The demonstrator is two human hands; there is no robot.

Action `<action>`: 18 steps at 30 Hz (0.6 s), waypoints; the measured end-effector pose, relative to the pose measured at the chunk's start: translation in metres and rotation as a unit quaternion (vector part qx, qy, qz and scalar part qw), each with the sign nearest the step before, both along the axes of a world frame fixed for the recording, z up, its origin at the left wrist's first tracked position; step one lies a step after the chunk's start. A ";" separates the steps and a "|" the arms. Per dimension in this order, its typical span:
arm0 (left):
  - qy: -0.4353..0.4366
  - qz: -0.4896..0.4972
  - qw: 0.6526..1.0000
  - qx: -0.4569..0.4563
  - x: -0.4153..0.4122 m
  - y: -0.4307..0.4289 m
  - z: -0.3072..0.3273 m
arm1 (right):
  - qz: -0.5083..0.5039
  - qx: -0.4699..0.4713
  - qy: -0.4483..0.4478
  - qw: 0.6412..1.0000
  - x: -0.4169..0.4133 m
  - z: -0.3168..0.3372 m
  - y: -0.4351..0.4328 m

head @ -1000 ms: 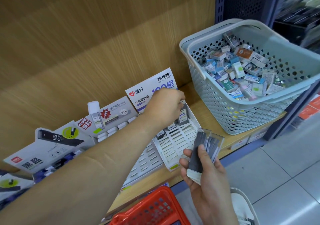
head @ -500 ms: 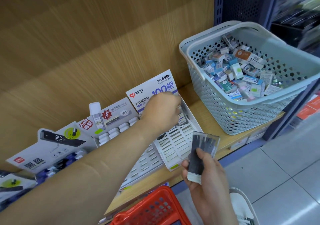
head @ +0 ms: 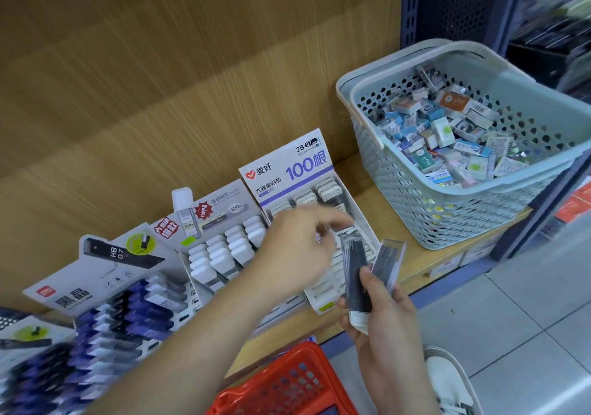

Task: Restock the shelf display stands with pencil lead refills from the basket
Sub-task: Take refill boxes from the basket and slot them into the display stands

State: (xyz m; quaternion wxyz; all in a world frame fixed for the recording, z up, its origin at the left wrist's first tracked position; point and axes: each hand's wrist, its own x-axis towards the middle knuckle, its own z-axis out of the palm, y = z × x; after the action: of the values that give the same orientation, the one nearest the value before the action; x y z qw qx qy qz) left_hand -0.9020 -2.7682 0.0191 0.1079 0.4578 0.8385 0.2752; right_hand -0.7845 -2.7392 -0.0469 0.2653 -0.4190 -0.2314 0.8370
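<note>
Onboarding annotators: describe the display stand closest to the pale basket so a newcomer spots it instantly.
On the wooden shelf, find the pale perforated basket at the right end. The stand sits immediately left of it, last in the row of stands. Unlike the grey-carded stand beside it, its white header card shows 2B 0.7 and a big blue 100.

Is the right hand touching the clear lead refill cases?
Touching. The head view shows the right hand gripping the lead refill cases, its thumb pressed against the darker one.
</note>
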 end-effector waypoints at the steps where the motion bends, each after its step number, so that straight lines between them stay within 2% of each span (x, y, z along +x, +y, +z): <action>1: -0.080 -0.003 0.996 -0.033 0.017 -0.015 0.002 | -0.001 0.009 -0.005 1.000 -0.001 0.000 0.000; 2: -0.125 -0.011 0.991 -0.055 0.033 -0.028 0.002 | 0.000 0.016 -0.006 1.000 -0.002 0.001 0.000; 3: -0.120 -0.024 0.990 -0.077 0.045 -0.040 -0.003 | 0.006 0.020 -0.008 1.000 -0.002 0.003 0.000; 5: -0.050 -0.037 0.995 -0.076 0.057 -0.056 -0.017 | 0.039 0.017 -0.002 0.999 -0.002 0.008 -0.001; 10: 0.038 -0.003 0.999 0.008 0.058 -0.071 -0.025 | 0.130 0.003 0.033 0.991 -0.001 0.014 -0.010; 12: 0.084 0.012 0.995 0.047 0.056 -0.074 -0.021 | 0.135 -0.008 0.044 0.990 -0.004 0.016 -0.014; 14: 0.099 0.071 0.988 0.099 0.051 -0.076 -0.014 | 0.109 0.001 0.031 0.994 -0.007 0.014 -0.017; 15: 0.060 0.115 0.984 0.125 0.048 -0.075 -0.009 | 0.092 0.015 0.018 0.995 -0.008 0.013 -0.018; 16: -0.020 0.160 0.975 0.155 0.045 -0.074 -0.004 | 0.076 0.029 0.012 0.997 -0.008 0.013 -0.018; 18: -0.212 0.230 0.926 0.209 0.041 -0.072 0.007 | 0.045 0.043 0.030 0.998 -0.008 0.013 -0.019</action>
State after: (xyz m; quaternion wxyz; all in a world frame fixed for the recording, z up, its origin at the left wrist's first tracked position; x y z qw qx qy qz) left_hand -0.8611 -2.8400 0.0264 0.1187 0.1957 0.8016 0.5524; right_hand -0.7925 -2.7579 -0.0335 0.2519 -0.3710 -0.2773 0.8497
